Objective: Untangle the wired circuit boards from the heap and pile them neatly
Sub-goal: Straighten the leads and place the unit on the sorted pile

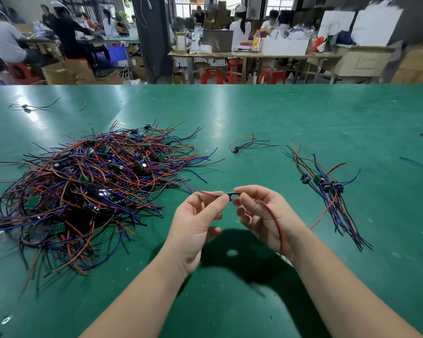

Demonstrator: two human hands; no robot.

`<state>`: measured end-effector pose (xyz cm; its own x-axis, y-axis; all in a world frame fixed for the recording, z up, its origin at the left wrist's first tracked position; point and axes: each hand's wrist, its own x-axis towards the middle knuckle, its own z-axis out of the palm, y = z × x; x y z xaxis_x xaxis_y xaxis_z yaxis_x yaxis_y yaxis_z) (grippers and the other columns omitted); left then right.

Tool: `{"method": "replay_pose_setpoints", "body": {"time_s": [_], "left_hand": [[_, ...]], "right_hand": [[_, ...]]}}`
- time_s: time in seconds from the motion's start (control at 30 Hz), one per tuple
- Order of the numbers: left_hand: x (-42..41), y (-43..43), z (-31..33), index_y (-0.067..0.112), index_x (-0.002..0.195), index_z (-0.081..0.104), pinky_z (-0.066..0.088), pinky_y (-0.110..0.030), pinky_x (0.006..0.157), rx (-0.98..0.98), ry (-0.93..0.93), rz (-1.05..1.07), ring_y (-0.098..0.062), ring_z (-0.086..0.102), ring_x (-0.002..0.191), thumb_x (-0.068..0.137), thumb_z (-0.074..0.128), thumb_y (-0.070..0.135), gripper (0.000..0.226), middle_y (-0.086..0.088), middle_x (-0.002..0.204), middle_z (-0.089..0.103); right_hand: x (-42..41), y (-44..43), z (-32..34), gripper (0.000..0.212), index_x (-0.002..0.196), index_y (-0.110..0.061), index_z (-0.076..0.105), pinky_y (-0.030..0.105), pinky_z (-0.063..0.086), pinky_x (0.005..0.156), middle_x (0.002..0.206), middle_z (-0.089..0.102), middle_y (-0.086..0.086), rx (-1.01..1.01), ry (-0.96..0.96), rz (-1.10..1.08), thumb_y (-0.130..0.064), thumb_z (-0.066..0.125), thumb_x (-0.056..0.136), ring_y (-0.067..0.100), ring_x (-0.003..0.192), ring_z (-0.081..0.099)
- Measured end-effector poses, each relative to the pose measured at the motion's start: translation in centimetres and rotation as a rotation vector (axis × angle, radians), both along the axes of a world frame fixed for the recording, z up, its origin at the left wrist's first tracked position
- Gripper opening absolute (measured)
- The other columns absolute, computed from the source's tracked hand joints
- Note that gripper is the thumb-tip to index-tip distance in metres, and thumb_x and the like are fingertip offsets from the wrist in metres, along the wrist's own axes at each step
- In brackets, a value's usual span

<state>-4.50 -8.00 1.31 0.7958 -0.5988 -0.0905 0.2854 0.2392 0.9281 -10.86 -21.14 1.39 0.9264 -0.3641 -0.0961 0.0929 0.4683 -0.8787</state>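
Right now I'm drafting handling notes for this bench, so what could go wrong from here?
1. Wires from the held board, pinched between left hand and right hand, seem to trail toward the heap; pulling may snag and drag others.
2. Its red wire drapes over the right wrist and could catch when it is laid on the sorted pile.

Heap (83, 186) left, pile (327, 189) right

Glossy green table mat (279, 123), plastic-sheathed wires (83, 181)
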Motion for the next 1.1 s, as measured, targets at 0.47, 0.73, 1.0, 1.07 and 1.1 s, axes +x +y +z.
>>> {"method": "replay_pose_setpoints", "body": {"time_s": [0.47,0.73,1.0,1.07,1.1], "left_hand": [[-0.4,-0.1,-0.7,0.012,0.069,0.077,0.054,-0.023,0.053,0.082,-0.142,-0.179,-0.012,0.063,0.053,0.059,0.074,0.036,0.026,-0.009,0.066,0.071],[-0.5,-0.4,-0.9,0.013,0.064,0.077,0.055,-0.024,0.053,0.161,-0.054,-0.222,-0.015,0.065,0.054,0.073,0.073,0.019,0.012,-0.009,0.067,0.07],[-1.0,-0.4,-0.9,0.004,0.069,0.073,0.056,-0.026,0.057,0.176,-0.115,-0.245,-0.017,0.065,0.055,0.057,0.08,0.042,0.041,-0.013,0.068,0.068],[-0.9,-0.4,-1.4,0.005,0.067,0.071,0.052,-0.027,0.056,0.261,-0.279,-0.17,-0.017,0.063,0.054,0.054,0.088,0.044,0.045,-0.011,0.061,0.068],[-0.9,-0.4,-1.5,0.011,0.066,0.072,0.051,-0.029,0.057,0.304,-0.368,-0.132,-0.017,0.062,0.055,0.057,0.088,0.041,0.035,-0.009,0.06,0.069]], "right_hand": [[-0.7,-1.0,0.2,0.02,0.083,-0.01,0.073,0.017,0.05,0.053,0.065,0.067,0.006,-0.109,-0.006,0.019,-0.008,0.069,0.064,0.01,0.058,0.064],[-0.4,-0.9,0.0,0.028,0.087,-0.008,0.069,0.018,0.039,0.053,0.062,0.062,0.003,-0.221,0.12,-0.031,-0.007,0.074,0.059,0.009,0.05,0.053],[-0.3,-0.9,0.0,0.012,0.062,-0.011,0.07,0.02,0.045,0.049,0.061,0.062,0.006,-0.161,0.145,-0.005,-0.009,0.077,0.052,0.014,0.05,0.056],[-0.2,-0.9,-0.2,0.013,0.058,-0.012,0.07,0.02,0.043,0.048,0.061,0.061,0.006,-0.179,0.189,-0.024,-0.011,0.078,0.049,0.013,0.049,0.053],[-0.2,-1.0,-0.2,0.015,0.059,-0.012,0.068,0.019,0.041,0.045,0.06,0.06,0.004,-0.187,0.211,-0.046,-0.012,0.079,0.047,0.012,0.047,0.05]]}}
